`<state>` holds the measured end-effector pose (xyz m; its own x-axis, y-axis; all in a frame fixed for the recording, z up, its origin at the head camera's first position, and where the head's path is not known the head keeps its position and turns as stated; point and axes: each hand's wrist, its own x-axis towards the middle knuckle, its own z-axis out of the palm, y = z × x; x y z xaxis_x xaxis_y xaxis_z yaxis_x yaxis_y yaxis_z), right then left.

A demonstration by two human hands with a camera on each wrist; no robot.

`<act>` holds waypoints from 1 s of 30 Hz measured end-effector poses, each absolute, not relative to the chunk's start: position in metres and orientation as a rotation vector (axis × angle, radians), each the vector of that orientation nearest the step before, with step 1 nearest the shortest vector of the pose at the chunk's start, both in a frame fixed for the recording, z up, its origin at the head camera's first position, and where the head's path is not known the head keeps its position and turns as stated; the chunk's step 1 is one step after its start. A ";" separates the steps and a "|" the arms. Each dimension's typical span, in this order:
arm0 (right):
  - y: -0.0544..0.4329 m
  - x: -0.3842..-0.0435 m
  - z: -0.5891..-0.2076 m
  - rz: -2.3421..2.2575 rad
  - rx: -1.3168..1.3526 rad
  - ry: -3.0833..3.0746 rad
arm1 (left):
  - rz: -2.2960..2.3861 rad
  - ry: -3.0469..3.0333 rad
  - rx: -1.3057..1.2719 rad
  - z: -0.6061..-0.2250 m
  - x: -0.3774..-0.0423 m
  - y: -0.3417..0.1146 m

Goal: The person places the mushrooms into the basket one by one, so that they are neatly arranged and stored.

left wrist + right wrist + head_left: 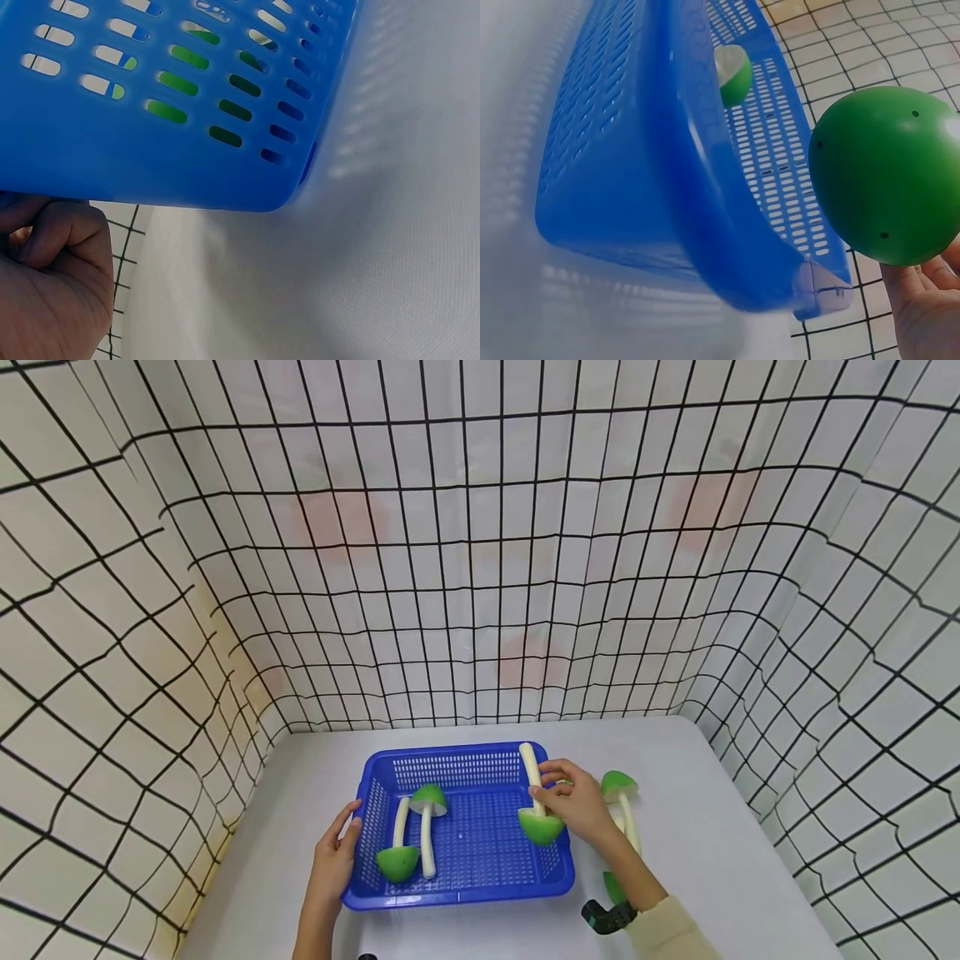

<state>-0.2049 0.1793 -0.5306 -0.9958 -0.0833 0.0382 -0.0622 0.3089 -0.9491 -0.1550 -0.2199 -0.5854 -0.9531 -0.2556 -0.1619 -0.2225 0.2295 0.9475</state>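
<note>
A blue plastic basket with slotted sides stands on the white table. My left hand grips its left rim, and curled fingers show at that rim in the left wrist view. Over the basket's right end, my right hand pinches the white stem of a toy mushroom, its green cap pointing toward me. That cap fills much of the right wrist view and hides part of the hand. Inside the basket, on the left, lie one mushroom with its cap near me and another mushroom with its cap away.
Right of the basket, more green-capped mushrooms lie on the table, one mushroom behind my right forearm and a green cap partly hidden under it. A black wire grid encloses the back and sides.
</note>
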 end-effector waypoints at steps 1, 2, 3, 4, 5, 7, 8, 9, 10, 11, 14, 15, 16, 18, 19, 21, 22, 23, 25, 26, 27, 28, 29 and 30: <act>0.178 -0.205 -0.530 -1.829 -0.141 2.530 | -1.875 -2.440 0.473 -0.586 -0.155 -0.220; 0.176 -0.205 -0.530 -1.829 -0.147 2.529 | -1.879 -2.437 0.470 -0.586 -0.155 -0.221; 0.174 -0.206 -0.530 -1.830 -0.152 2.528 | -1.887 -2.432 0.469 -0.586 -0.155 -0.221; 0.172 -0.206 -0.530 -1.831 -0.155 2.525 | -1.897 -2.427 0.467 -0.586 -0.154 -0.222; 0.170 -0.206 -0.530 -1.841 -0.163 2.516 | -1.903 -2.426 0.466 -0.585 -0.154 -0.222; 0.166 -0.208 -0.532 -1.854 -0.185 2.501 | -1.916 -2.421 0.467 -0.585 -0.154 -0.222; 0.164 -0.208 -0.532 -1.855 -0.195 2.497 | -1.926 -2.415 0.467 -0.584 -0.154 -0.222; 0.162 -0.208 -0.533 -1.856 -0.195 2.494 | -1.930 -2.414 0.466 -0.584 -0.153 -0.222; 0.160 -0.208 -0.533 -1.855 -0.195 2.493 | -1.931 -2.414 0.466 -0.585 -0.153 -0.222; 0.158 -0.208 -0.534 -1.851 -0.200 2.495 | -1.932 -2.413 0.465 -0.585 -0.154 -0.222; 0.152 -0.208 -0.535 -1.829 -0.187 2.516 | -1.923 -2.415 0.460 -0.587 -0.154 -0.221; 0.151 -0.208 -0.535 -1.825 -0.186 2.520 | -1.915 -2.418 0.457 -0.587 -0.154 -0.221; 0.149 -0.208 -0.536 -1.820 -0.185 2.525 | -1.909 -2.420 0.456 -0.588 -0.155 -0.221; 0.146 -0.208 -0.536 -1.819 -0.193 2.527 | -1.897 -2.426 0.454 -0.589 -0.155 -0.221; 0.145 -0.208 -0.537 -1.814 -0.200 2.528 | -1.895 -2.426 0.453 -0.589 -0.155 -0.221; 0.142 -0.209 -0.537 -1.805 -0.210 2.524 | -1.892 -2.426 0.457 -0.589 -0.155 -0.221; 0.140 -0.209 -0.537 -1.803 -0.215 2.519 | -1.891 -2.427 0.457 -0.590 -0.155 -0.221; 0.139 -0.209 -0.538 -1.802 -0.219 2.513 | -1.890 -2.426 0.458 -0.590 -0.155 -0.221; 0.136 -0.209 -0.538 -1.797 -0.221 2.507 | -1.887 -2.427 0.459 -0.590 -0.155 -0.221; 0.135 -0.209 -0.538 -1.804 -0.220 2.496 | -1.884 -2.429 0.459 -0.590 -0.155 -0.221; 0.133 -0.209 -0.538 -1.808 -0.218 2.489 | -1.882 -2.431 0.458 -0.590 -0.155 -0.221; 0.132 -0.209 -0.538 -1.812 -0.219 2.481 | -1.880 -2.432 0.457 -0.590 -0.155 -0.221; 0.131 -0.209 -0.538 -1.816 -0.217 2.472 | -1.878 -2.434 0.458 -0.590 -0.155 -0.221; 0.130 -0.209 -0.538 -1.817 -0.216 2.466 | -1.876 -2.435 0.457 -0.590 -0.155 -0.221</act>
